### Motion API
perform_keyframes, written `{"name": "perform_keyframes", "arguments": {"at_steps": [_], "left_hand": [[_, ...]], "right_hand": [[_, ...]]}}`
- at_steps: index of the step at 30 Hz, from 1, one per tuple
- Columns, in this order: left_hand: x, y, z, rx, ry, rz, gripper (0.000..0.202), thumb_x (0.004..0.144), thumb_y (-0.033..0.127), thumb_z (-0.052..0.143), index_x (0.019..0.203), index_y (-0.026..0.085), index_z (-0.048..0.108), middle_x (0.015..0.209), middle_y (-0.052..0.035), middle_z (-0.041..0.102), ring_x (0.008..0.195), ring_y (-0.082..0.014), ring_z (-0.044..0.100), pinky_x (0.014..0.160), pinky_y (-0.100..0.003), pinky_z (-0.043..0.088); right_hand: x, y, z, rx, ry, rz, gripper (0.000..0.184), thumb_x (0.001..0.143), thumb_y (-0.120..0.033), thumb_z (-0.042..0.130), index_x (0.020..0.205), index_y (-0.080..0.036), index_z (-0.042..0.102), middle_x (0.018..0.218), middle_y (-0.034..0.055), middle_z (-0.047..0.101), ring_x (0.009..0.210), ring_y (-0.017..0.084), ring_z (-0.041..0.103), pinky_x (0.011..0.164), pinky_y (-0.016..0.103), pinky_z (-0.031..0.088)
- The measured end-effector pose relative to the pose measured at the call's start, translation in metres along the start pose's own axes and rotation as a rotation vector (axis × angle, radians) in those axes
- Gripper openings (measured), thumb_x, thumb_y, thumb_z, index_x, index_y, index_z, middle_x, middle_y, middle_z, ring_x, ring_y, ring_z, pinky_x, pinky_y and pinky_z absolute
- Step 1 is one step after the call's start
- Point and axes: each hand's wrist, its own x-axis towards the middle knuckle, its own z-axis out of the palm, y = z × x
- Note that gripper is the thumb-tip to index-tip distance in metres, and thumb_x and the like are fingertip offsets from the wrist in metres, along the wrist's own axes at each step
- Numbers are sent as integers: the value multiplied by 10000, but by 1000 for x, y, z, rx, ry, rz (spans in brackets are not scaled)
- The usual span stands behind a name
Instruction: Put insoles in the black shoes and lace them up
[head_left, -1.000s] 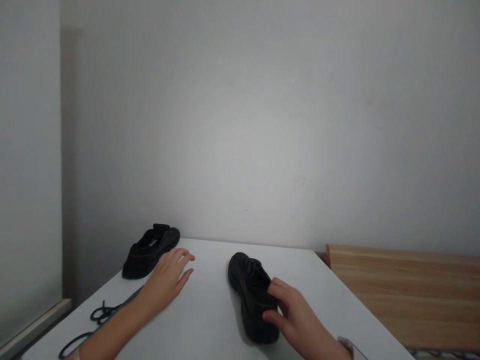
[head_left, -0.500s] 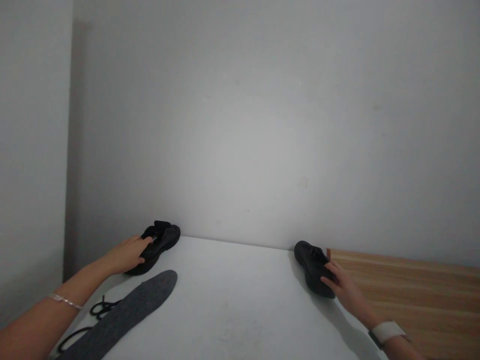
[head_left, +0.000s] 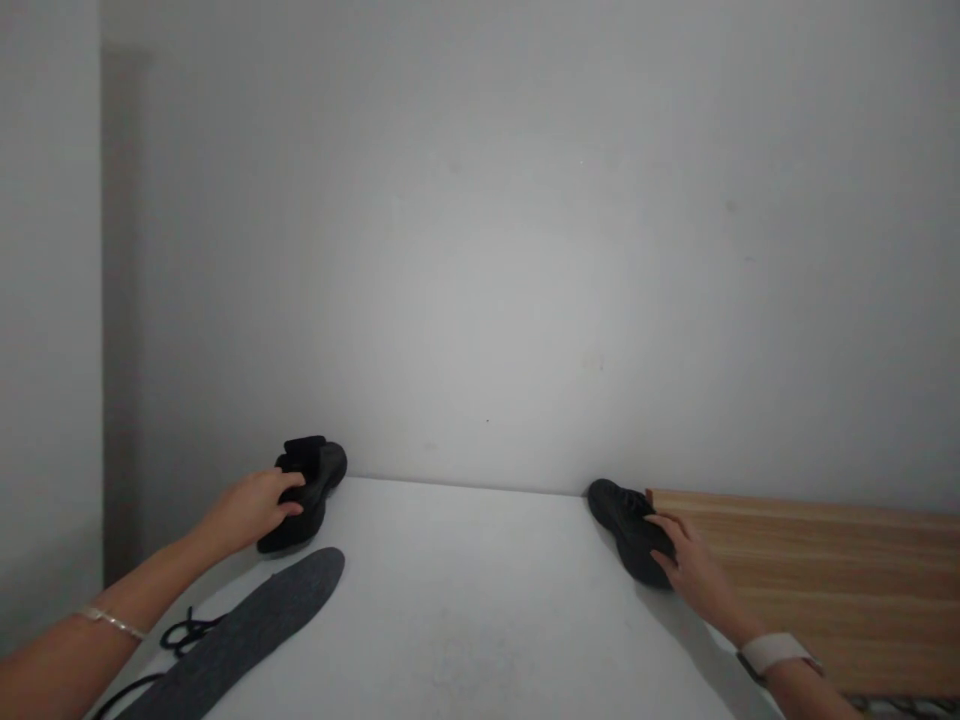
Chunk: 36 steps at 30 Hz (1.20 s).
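A: What takes up most of the view?

B: A bare grey wall point(head_left: 480, 250). A white table point(head_left: 465, 600) runs up to its foot, and a wooden board point(head_left: 810, 560) lies along the table's right edge.

A: And on the table?

B: The longest thing is a grey insole point(head_left: 247, 630), flat near the left edge, its rounded end pointing toward the wall. Then two black shoes, well apart. The left shoe point(head_left: 311, 480) sits at the far left corner, close to the wall, just beyond the insole. It looks tipped up, though it is too dark to be sure. The right shoe point(head_left: 626, 525) sits at the far right edge, beside the board, toe toward the wall.

A: Where are the hands?

B: One on each shoe. The left hand point(head_left: 247, 510) reaches out with its fingers curled over the near side of the left shoe, gripping it. The right hand point(head_left: 694, 570) lies on the near end of the right shoe, fingers bent around it. I cannot see the thumb.

A: Anything smaller?

B: A black lace point(head_left: 180, 635) lies in loops at the table's left edge, touching the insole's side, under the left forearm. A thin bracelet point(head_left: 112, 622) circles the left wrist, and a pale wristband point(head_left: 776, 652) wraps the right one.
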Motion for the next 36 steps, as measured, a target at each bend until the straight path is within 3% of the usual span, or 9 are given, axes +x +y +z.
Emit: {"name": "perform_keyframes", "arguments": {"at_steps": [5, 10, 14, 21, 24, 27, 29, 31, 36], "left_hand": [[-29, 66, -6, 23, 115, 212, 244, 845, 341, 471, 913, 182, 643, 812, -66, 619, 757, -232, 579, 700, -319, 411], [-63, 149, 3, -100, 135, 489, 216, 887, 313, 447, 851, 217, 637, 772, -52, 656, 748, -214, 578, 654, -314, 405], [-79, 202, 28, -123, 60, 653, 164, 857, 183, 456, 756, 202, 583, 717, -60, 645, 721, -216, 557, 592, -323, 378], [-86, 244, 76, -90, -15, 844, 85, 759, 134, 567, 710, 203, 552, 680, -79, 629, 674, -225, 543, 546, -340, 381], [-90, 243, 64, -156, -54, 816, 27, 787, 200, 604, 805, 202, 584, 747, -80, 647, 749, -239, 555, 641, -357, 435], [-92, 223, 38, -298, -66, 764, 280, 807, 368, 629, 1041, 224, 573, 972, -74, 650, 934, -237, 549, 799, -348, 449], [-87, 194, 24, -311, -20, 651, 251, 873, 400, 525, 1042, 218, 562, 1018, -82, 624, 962, -224, 543, 833, -339, 436], [-77, 154, 19, -217, 35, 440, 249, 932, 357, 389, 874, 192, 567, 864, -72, 621, 826, -207, 567, 750, -324, 440], [-46, 51, 34, 97, -47, 6, 173, 813, 293, 510, 831, 135, 576, 912, -147, 628, 898, -286, 582, 818, -392, 412]], "right_hand": [[0, -55, 8, -76, 203, -22, 389, 817, -271, 447, 1190, -168, 481, 1185, 153, 409, 1131, 311, 450, 961, 487, 406], [6, -157, 27, 228, 74, -124, 298, 870, -280, 437, 1154, -216, 497, 1152, 121, 428, 944, 240, 529, 868, 439, 463], [14, -228, 49, 556, -28, -111, 316, 912, -349, 423, 1204, -233, 461, 1138, 96, 482, 901, 193, 541, 806, 359, 484], [24, -249, 90, 854, -186, -42, 375, 860, -402, 532, 1177, -202, 518, 1130, 87, 604, 1027, 228, 562, 887, 389, 444], [24, -246, 94, 894, -225, -43, 295, 873, -427, 508, 996, -184, 620, 1021, 83, 657, 972, 235, 587, 877, 393, 450], [21, -243, 89, 897, -230, -59, 335, 875, -471, 487, 1006, -196, 628, 1046, 84, 655, 1006, 245, 577, 907, 415, 441], [19, -240, 84, 884, -199, -40, 356, 877, -480, 478, 1083, -217, 599, 1134, 83, 622, 1074, 248, 546, 947, 431, 419], [17, -239, 77, 868, -138, -7, 358, 885, -471, 466, 1125, -228, 572, 1184, 84, 592, 1103, 245, 526, 964, 436, 406], [13, -249, 56, 867, -49, -63, 251, 894, -400, 480, 1016, -219, 603, 1083, 82, 601, 1047, 238, 539, 897, 393, 438]]}}
